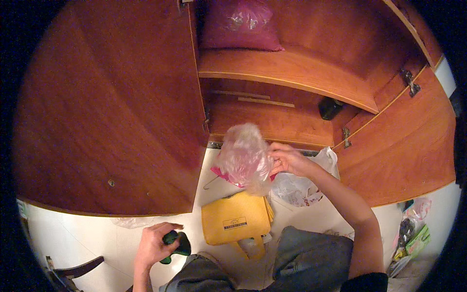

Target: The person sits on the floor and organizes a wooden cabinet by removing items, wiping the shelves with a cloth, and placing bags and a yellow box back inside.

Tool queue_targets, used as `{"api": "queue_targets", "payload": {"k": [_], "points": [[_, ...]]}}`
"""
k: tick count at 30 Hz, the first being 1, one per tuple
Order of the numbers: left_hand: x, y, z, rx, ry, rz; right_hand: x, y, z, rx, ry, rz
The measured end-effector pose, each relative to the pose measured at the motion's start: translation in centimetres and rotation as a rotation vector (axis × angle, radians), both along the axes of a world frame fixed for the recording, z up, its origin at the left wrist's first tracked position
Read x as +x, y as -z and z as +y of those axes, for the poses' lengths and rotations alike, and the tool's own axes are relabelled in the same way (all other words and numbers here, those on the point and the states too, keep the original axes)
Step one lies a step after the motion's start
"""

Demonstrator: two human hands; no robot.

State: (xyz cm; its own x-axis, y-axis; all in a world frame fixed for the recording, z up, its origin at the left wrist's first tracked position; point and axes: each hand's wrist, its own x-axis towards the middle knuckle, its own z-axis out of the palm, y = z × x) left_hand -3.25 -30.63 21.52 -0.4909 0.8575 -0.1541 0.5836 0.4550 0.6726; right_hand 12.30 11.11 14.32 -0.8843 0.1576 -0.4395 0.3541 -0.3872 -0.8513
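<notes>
My right hand (293,161) grips the edge of a crumpled clear plastic bag (245,151), raised in front of the cabinet opening. Something pink lies behind or under the bag, mostly hidden by it. In my left hand (152,244), low on the left, is a dark green item (184,245), perhaps cloth; the fingers cover part of it. Between my hands a yellow tote bag (235,215) with a printed label lies on the pale floor. A white plastic carrier bag (297,188) rests beneath my right forearm.
The wooden cabinet has its left door (109,109) and right door (405,146) swung out on both sides. A purple bag (237,31) sits on its shelf (292,67); a black object (330,108) stands below. Assorted plastic bags (410,233) lie at far right.
</notes>
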Motion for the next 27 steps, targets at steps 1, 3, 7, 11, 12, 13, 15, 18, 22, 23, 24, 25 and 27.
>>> {"api": "queue_targets", "payload": {"k": [1, 3, 7, 11, 12, 13, 15, 18, 22, 23, 24, 25, 27], "points": [[-0.1, 0.7, 0.5, -0.005, 0.036, -0.022, 0.2, -1.5, -0.1, -0.051, 0.05, 0.022], [0.3, 1.6, 2.8, 0.089, 0.067, -0.091, 0.4, -2.3, 0.2, -0.134, 0.08, 0.042], [1.5, 3.3, 4.8, 0.204, 0.085, -0.041, -0.8, -0.8, -3.9, -0.296, -0.074, -0.023], [2.0, 6.3, 2.7, 0.198, 0.114, -0.064, -2.3, 0.0, -13.7, -0.301, -0.202, -0.139], [1.7, 5.4, 2.6, 0.031, 0.058, -0.173, -1.7, 1.0, -15.5, -0.288, -0.228, -0.095], [1.4, 6.0, 0.6, 0.104, -0.025, -0.164, -2.5, 0.5, -18.1, -0.014, -0.504, 0.034], [1.0, 8.6, -3.2, 0.278, -0.157, -0.136, -3.3, -0.4, -22.2, 0.089, -0.661, 0.19], [0.9, 6.5, -9.5, 0.191, -0.323, -0.329, -5.4, -2.0, -28.9, 0.401, -0.8, 0.329], [-1.6, 3.4, -14.5, 0.226, -0.338, -0.214, -10.1, 2.2, -34.0, 0.738, -0.576, 0.688], [-2.6, 3.9, -15.8, 0.256, -0.464, -0.109, -11.4, 2.1, -34.6, 0.636, -0.57, 0.408], [-3.1, 1.5, -15.7, 0.377, -0.628, -0.133, -13.4, 1.8, -35.0, 0.719, -0.426, 0.436], [-4.9, 0.7, -16.2, 0.419, -0.626, -0.052, -15.4, 0.9, -35.1, 0.818, -0.264, 0.458], [-7.3, -0.4, -17.1, 0.366, -0.655, 0.054, -18.4, -0.1, -36.2, 1.052, 0.156, 0.795]]}}
